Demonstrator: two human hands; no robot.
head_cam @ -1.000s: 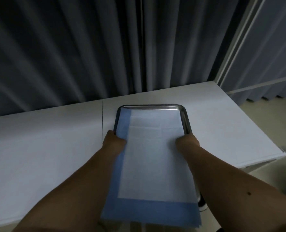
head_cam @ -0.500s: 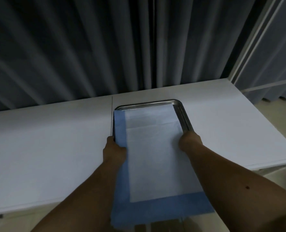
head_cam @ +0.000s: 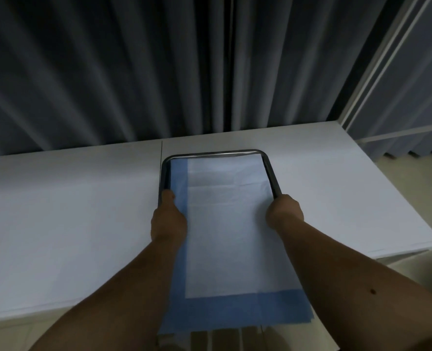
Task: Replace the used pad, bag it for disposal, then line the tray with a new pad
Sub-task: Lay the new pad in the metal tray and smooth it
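**Tray and pad position**

My left hand [head_cam: 168,220] and right hand [head_cam: 284,211] grip the side rims of the metal tray [head_cam: 214,153] on the white desk [head_cam: 70,211]; my fingers curl out of sight. The blue-bordered pad [head_cam: 225,224] lies in the tray, overhanging the desk's near edge. Dark curtains [head_cam: 133,72] hang behind.

Dim, bluish light leaves the curtain [head_cam: 108,72] in near darkness, while the white bench [head_cam: 58,211] reflects a soft glow. Wide-angle distortion bows the edges; forearms at the bottom appear dark and slightly soft.
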